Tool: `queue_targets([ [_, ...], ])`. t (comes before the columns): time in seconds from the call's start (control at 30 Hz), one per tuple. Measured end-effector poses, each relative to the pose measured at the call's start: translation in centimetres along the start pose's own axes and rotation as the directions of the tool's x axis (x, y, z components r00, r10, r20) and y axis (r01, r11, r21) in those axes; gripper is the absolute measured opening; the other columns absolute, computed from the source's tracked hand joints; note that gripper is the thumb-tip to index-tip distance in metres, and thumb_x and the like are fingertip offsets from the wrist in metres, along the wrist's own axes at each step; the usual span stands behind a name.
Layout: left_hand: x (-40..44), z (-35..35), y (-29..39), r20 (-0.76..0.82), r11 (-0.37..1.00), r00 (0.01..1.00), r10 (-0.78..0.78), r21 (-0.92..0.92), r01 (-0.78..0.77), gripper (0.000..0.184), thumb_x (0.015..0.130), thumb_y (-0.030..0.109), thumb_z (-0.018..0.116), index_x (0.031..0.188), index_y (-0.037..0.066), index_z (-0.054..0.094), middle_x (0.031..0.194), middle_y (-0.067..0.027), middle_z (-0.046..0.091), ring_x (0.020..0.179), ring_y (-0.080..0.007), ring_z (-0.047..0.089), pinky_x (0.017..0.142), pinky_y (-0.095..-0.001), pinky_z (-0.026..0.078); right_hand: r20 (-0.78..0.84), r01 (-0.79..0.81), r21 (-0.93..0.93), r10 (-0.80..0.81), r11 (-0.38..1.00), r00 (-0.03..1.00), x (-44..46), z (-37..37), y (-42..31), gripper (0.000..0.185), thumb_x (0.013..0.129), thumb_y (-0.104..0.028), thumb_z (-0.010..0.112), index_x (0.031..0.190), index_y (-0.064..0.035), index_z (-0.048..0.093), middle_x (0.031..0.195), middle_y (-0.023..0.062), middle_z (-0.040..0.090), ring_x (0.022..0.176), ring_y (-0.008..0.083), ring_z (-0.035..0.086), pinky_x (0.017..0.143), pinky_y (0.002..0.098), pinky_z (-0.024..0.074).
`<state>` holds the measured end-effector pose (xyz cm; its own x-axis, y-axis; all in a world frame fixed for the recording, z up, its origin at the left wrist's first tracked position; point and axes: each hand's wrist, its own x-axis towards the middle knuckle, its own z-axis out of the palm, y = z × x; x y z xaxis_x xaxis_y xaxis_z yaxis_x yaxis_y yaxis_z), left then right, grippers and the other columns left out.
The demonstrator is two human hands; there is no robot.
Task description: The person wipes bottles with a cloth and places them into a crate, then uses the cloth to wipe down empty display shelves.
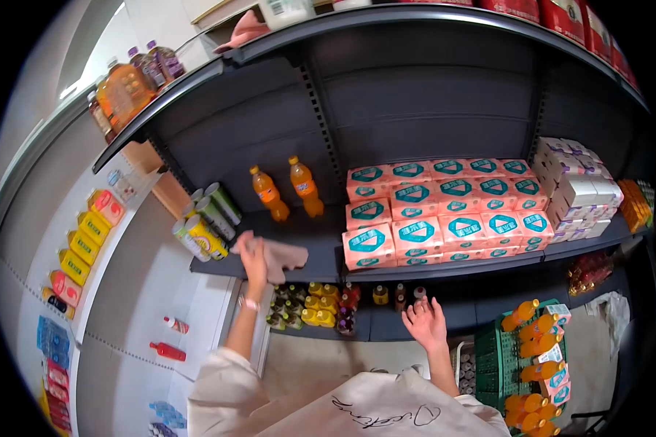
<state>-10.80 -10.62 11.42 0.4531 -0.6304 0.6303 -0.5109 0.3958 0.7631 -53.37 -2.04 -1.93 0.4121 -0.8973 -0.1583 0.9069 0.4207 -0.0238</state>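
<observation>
My left hand (pixel 253 261) holds a pinkish-grey cloth (pixel 283 256) against the front of the dark shelf (pixel 313 271), just right of a group of cans (pixel 208 237). Behind the cloth, two orange soda bottles (pixel 270 194) (pixel 306 187) stand upright on the same shelf. Lower and to the right, my right hand (pixel 426 324) hangs in front of the lower shelf, palm up with fingers apart and nothing in it. Stacked pink tissue packs (pixel 444 211) fill the shelf's middle, above my right hand.
At the right, a green basket (pixel 492 364) holds orange bottles and tissue packs. White packs (pixel 579 189) are stacked beyond the pink ones. Small bottles (pixel 321 302) line the lower shelf. Yellow-labelled bottles (pixel 84 247) stand on the left shelving. Large bottles (pixel 127 87) sit on the upper shelf.
</observation>
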Motion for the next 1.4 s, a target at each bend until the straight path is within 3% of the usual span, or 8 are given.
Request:
queue_targets([
  [0.1, 12.1, 7.1, 1.5, 0.164, 0.989, 0.977, 0.137, -0.078, -0.126, 0.056, 0.096, 0.020, 0.054, 0.144, 0.006, 0.030, 0.127, -0.0138, 0.054, 0.109, -0.0241, 0.055, 0.098, -0.0333, 0.040, -0.027, 0.073, 0.012, -0.073, 0.997, 0.997, -0.8, -1.9, -2.0, 0.021, 0.092, -0.036, 0.059, 0.098, -0.0165, 0.066, 0.095, 0.0004, 0.068, 0.100, 0.0211, 0.060, 0.101, 0.0443, 0.0400],
  [0.17, 16.8, 10.9, 2.1, 0.214, 0.993, 0.977, 0.007, -0.113, 0.018, 0.065, 0.096, 0.040, 0.050, 0.149, 0.011, 0.025, 0.124, -0.0215, 0.059, 0.120, -0.0308, 0.053, 0.102, -0.0368, 0.037, -0.149, 0.151, 0.028, -0.145, 0.988, 0.978, -2.1, -2.4, -2.9, 0.020, 0.091, -0.035, 0.059, 0.099, -0.0173, 0.066, 0.093, -0.0017, 0.067, 0.100, 0.0195, 0.059, 0.100, 0.0421, 0.0406],
  [0.3, 18.1, 16.5, -3.4, 0.408, 0.966, 0.909, -0.082, 0.257, -0.028, 0.058, 0.099, 0.032, 0.045, 0.146, 0.004, 0.027, 0.134, -0.0239, 0.051, 0.126, -0.0430, 0.045, 0.106, -0.0411, 0.034, -0.136, 0.337, 0.015, -0.332, 0.941, 0.933, -5.4, -4.5, -4.6, 0.021, 0.092, -0.034, 0.058, 0.101, -0.0178, 0.068, 0.100, -0.0032, 0.069, 0.100, 0.0174, 0.060, 0.096, 0.0396, 0.0431],
  [0.4, 16.1, 19.9, -9.6, 0.207, 0.824, 0.879, 0.429, 0.309, -0.475, 0.056, 0.095, 0.019, 0.053, 0.143, -0.001, 0.031, 0.140, -0.0243, 0.043, 0.129, -0.0418, 0.041, 0.108, -0.0428, 0.032, -0.221, 0.502, 0.046, -0.481, 0.864, 0.848, -8.0, -5.7, -4.7, 0.019, 0.090, -0.034, 0.060, 0.100, -0.0189, 0.067, 0.100, -0.0039, 0.067, 0.099, 0.0170, 0.059, 0.095, 0.0397, 0.0431],
  [0.6, 16.5, 22.2, -9.0, -0.064, 0.930, 0.956, 0.286, 0.258, -0.261, 0.066, 0.087, 0.026, 0.066, 0.139, -0.002, 0.035, 0.133, -0.0261, 0.046, 0.121, -0.0444, 0.046, 0.103, -0.0443, 0.036, -0.311, 0.665, 0.010, -0.630, 0.747, 0.712, -9.3, -6.7, -2.9, 0.016, 0.090, -0.031, 0.061, 0.100, -0.0209, 0.068, 0.099, -0.0075, 0.069, 0.094, 0.0125, 0.062, 0.088, 0.0359, 0.0470],
  [0.83, 17.8, 21.6, -9.7, -0.027, 0.974, 1.000, -0.001, 0.226, 0.007, 0.053, 0.078, 0.035, 0.073, 0.114, -0.001, 0.057, 0.101, -0.0220, 0.065, 0.096, -0.0404, 0.061, 0.083, -0.0445, 0.047, -0.242, 0.653, -0.010, -0.635, 0.757, 0.733, -0.4, -2.4, 1.4, 0.015, 0.089, -0.029, 0.061, 0.096, -0.0183, 0.068, 0.093, -0.0040, 0.069, 0.087, 0.0158, 0.061, 0.085, 0.0349, 0.0458],
  [1.2, 19.3, 19.9, -13.4, 0.217, 0.991, 0.969, 0.119, -0.082, -0.103, 0.044, 0.084, 0.027, 0.067, 0.116, -0.003, 0.059, 0.100, -0.0206, 0.068, 0.091, -0.0370, 0.065, 0.080, -0.0421, 0.049, -0.132, 0.260, -0.013, -0.260, 0.965, 0.957, 10.9, 4.4, 10.6, 0.021, 0.092, -0.028, 0.055, 0.101, -0.0124, 0.066, 0.097, 0.0043, 0.068, 0.089, 0.0234, 0.061, 0.086, 0.0383, 0.0458],
  [1.4, 15.6, 17.0, -13.2, 0.424, 0.974, 0.889, 0.174, -0.207, -0.091, 0.034, 0.085, 0.022, 0.066, 0.105, -0.005, 0.063, 0.097, -0.0177, 0.067, 0.091, -0.0329, 0.063, 0.083, -0.0431, 0.046, -0.030, 0.272, 0.035, -0.271, 0.962, 0.962, 13.1, 8.6, 13.3, 0.023, 0.094, -0.027, 0.052, 0.102, -0.0110, 0.065, 0.099, 0.0073, 0.069, 0.092, 0.0229, 0.061, 0.088, 0.0375, 0.0445],
])
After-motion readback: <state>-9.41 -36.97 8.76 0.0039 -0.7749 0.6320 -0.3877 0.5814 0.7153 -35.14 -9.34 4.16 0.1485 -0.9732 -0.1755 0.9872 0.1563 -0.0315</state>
